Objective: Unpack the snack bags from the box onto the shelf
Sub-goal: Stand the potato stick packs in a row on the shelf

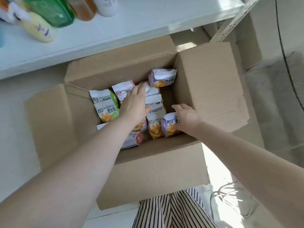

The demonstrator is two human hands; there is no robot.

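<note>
While both arms reach into the box (212,83), the left hand (134,102) lies flat and open on the middle snack bags (153,102); the right hand (186,118) cups a purple bag (169,125) at the box's near wall, closest for lifting to the shelf (115,30) beyond the box.

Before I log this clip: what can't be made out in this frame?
- Head view: snack bags under the left hand and forearm, hidden.
- Right hand: fingers behind a purple bag, grip unclear.
- Bottles on the shelf: cut off by the top edge, blurred.
</note>
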